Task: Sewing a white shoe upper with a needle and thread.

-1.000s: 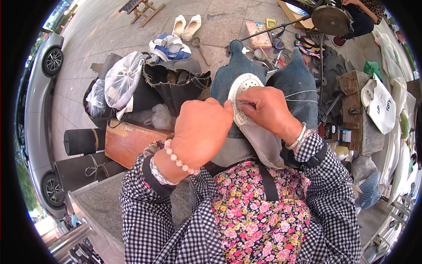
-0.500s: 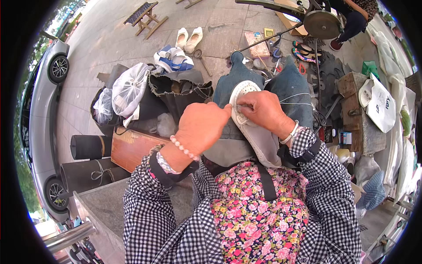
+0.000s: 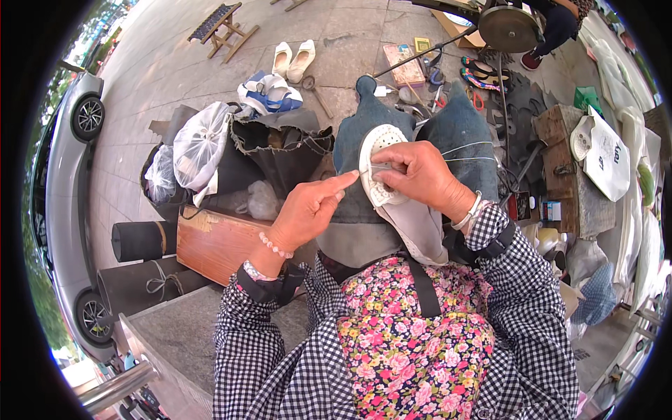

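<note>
A white perforated shoe (image 3: 418, 227) lies lengthwise on my lap, its toe pointing away from me over the blue cloth on my knees. My right hand (image 3: 425, 175) is above the toe, thumb and index finger pinched together on a thin white thread at the shoe's upper. My left hand (image 3: 310, 210) is on the shoe's left side. Its index finger is stretched out to touch the shoe's edge, and the thumb stands apart; the other fingers curl under, partly hidden. White thread (image 3: 465, 148) also runs across the blue cloth on my right knee (image 3: 462, 126).
To the left are a dark open bag (image 3: 280, 157), plastic bags (image 3: 199, 143), a reddish wooden board (image 3: 217, 241) and dark rolls (image 3: 143, 238). Ahead, white shoes (image 3: 301, 61) and a hammer (image 3: 318, 94) lie on the paving. A wooden box (image 3: 560, 161) and a hand-wheel machine (image 3: 509, 29) stand right.
My left hand has lowered slightly and opened from a closed fist, its index finger now extended to the shoe's edge. My right hand remains pinched over the toe.
</note>
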`<state>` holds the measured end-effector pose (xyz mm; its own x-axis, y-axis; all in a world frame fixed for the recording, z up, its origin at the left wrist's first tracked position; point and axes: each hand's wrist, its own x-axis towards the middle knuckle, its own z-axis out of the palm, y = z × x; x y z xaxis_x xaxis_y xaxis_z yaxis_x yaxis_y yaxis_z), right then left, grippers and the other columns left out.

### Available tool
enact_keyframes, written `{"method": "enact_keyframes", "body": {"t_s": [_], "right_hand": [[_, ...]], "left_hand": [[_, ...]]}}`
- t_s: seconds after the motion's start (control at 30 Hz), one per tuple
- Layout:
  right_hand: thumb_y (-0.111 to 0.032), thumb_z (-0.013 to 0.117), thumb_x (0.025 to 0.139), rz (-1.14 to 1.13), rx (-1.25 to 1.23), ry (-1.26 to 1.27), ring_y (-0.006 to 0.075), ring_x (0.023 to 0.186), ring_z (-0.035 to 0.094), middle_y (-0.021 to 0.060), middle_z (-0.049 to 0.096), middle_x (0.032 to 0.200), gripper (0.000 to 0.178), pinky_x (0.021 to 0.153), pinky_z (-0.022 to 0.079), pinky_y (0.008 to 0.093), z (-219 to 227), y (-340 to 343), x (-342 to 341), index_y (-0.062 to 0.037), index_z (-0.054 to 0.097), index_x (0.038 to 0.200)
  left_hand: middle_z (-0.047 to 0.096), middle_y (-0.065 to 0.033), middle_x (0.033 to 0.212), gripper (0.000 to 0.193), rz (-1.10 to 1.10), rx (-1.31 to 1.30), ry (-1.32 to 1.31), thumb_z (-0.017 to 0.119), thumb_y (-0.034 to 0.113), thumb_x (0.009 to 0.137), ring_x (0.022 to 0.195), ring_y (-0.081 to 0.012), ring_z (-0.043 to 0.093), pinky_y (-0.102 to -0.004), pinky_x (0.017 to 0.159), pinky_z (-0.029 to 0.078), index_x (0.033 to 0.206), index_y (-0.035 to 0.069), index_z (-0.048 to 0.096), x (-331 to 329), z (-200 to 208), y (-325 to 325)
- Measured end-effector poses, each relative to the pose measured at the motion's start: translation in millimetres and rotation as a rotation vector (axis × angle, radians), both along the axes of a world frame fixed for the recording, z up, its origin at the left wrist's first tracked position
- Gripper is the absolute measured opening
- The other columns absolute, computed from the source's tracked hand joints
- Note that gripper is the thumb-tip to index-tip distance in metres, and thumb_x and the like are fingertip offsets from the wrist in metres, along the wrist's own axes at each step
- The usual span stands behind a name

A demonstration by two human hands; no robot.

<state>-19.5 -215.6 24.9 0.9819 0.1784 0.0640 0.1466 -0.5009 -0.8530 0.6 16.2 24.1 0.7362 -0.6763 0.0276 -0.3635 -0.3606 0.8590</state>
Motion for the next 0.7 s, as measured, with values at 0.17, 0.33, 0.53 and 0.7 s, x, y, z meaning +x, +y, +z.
{"method": "enact_keyframes", "body": {"t_s": [0.17,0.33,0.53,0.7], "right_hand": [[-0.019,0.071,0.07,0.009,0.038,0.037,0.0226,0.062,0.063,0.0091,0.065,0.07,0.022,0.057,0.048,0.0315,-4.0,-0.4,0.3,-0.0096,0.068,0.09],[-0.019,0.07,0.07,0.014,0.149,0.025,0.0194,0.062,0.063,0.0072,0.066,0.071,0.022,0.059,0.048,0.0291,-9.8,-0.5,0.7,-0.0098,0.068,0.091],[-0.003,0.068,0.074,0.056,0.225,0.138,0.0048,0.068,0.059,0.004,0.067,0.077,0.02,0.062,0.048,0.0216,-5.5,-2.2,1.1,0.0011,0.066,0.094],[-0.019,0.071,0.07,0.019,0.289,0.112,0.0155,0.068,0.064,0.0062,0.068,0.079,0.021,0.064,0.049,0.0268,-16.3,-0.6,1.3,-0.008,0.069,0.088]], "left_hand": [[0.066,-0.0152,0.098,0.034,0.005,-0.105,0.034,0.051,0.0,0.085,0.08,-0.0183,0.064,-0.0277,0.073,0.048,0.118,0.003,0.057,-1.2,-12.4,-0.8],[0.06,-0.0131,0.119,0.033,-0.03,-0.095,0.064,0.049,-0.001,0.086,0.109,-0.021,0.058,-0.0272,0.09,0.043,0.119,0.0,0.055,2.0,-18.6,4.1],[0.064,-0.0131,0.11,0.032,-0.079,-0.063,-0.052,0.051,-0.002,0.085,0.096,-0.0228,0.064,-0.0274,0.082,0.047,0.116,0.002,0.058,10.7,-10.8,0.9],[0.064,-0.0137,0.109,0.033,-0.116,0.027,-0.043,0.052,-0.003,0.084,0.095,-0.0253,0.064,-0.0281,0.081,0.048,0.116,0.002,0.059,15.0,1.8,0.4]]}}
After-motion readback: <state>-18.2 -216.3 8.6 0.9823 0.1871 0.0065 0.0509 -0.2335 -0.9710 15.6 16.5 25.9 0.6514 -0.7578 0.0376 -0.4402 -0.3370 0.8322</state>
